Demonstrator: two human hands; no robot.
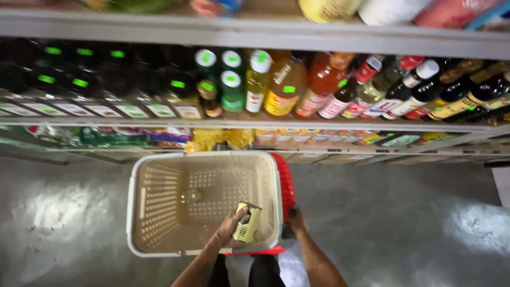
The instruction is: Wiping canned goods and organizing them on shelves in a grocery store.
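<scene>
1. The view looks straight down at a person's two forearms, reaching forward over a grey, shiny floor toward store shelves.
2. The left hand (229, 226) is wrapped around a small yellow can (248, 222) with a dark label, fingers curled around its side. The can is tilted, its top rim pointing away from the hand.
3. That hand and the can sit just inside the near rim of a beige basket (139, 202) with perforated walls. The can is over the near right corner of the basket, and I cannot tell whether it touches the floor of the basket yet.
4. The right hand (295, 219) is just to the right of the left hand, at the basket's outer right edge beside a red part (286, 183) of the basket. It seems closed on a dark handle there, though the grip itself is mostly hidden.
5. Ahead of both hands, past the far rim, shelves (255, 123) carry rows of bottles: dark ones to the left, green-capped, amber and red ones ahead, dark sauce bottles to the right.
6. To place the can well, a sound judgement is to lower it until it rests on the basket floor before loosening the fingers, with the right hand holding the basket level.
</scene>
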